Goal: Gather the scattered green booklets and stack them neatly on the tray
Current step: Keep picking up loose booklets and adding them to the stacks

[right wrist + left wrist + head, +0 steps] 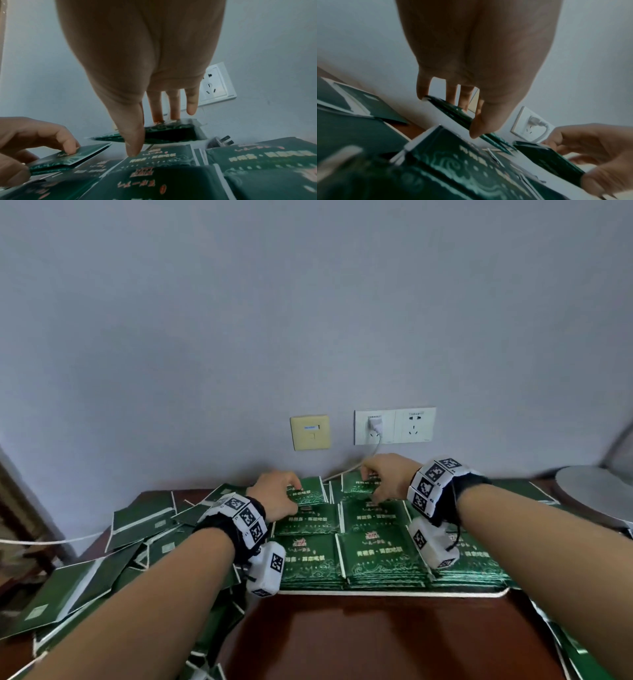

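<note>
Mostly the tray (394,593) hides under stacks; your left hand (277,498) and right hand (387,477) each pinch a booklet (453,112) (wrist views blurred).

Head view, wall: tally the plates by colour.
beige plate: 1
white socket plates: 2, side by side, the left one with a plug in it
Total: 3
</note>
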Demonstrator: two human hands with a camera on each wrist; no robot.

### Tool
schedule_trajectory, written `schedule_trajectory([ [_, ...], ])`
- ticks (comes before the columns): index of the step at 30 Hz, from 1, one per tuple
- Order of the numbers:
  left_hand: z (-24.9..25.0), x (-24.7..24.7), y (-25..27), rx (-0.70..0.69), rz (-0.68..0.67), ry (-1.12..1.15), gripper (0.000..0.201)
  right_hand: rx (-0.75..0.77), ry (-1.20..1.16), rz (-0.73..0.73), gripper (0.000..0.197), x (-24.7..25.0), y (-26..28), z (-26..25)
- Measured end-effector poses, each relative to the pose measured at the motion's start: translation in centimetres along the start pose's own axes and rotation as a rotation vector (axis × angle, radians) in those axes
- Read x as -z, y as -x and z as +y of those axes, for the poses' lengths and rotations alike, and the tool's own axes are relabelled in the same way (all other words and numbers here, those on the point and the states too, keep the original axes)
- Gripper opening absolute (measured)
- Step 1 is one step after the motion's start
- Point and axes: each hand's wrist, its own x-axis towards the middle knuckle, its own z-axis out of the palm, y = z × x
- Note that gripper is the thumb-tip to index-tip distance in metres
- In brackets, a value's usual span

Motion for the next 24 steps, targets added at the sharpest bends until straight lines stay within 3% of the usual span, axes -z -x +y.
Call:
schedule_trajectory([
  [8, -1.1, -0.8, -3.4, -0.014, -0.102, 0.012, 0.044, 0.030, 0.090, -0.031, 0.042, -0.9, -3.3, -0.2],
  [18, -0.6, -0.9, -3.5, -0.085, -0.217, 0.034, 0.044, -0.002, 0.085, -0.149, 0.045, -1.8, -3.1, -0.5],
  [24, 0.2, 0.1, -1.9, -0.090, -0.146, 0.073, 0.039, -0.029, 0.011, -0.057, 0.047, -1.4, -1.1, -1.0],
])
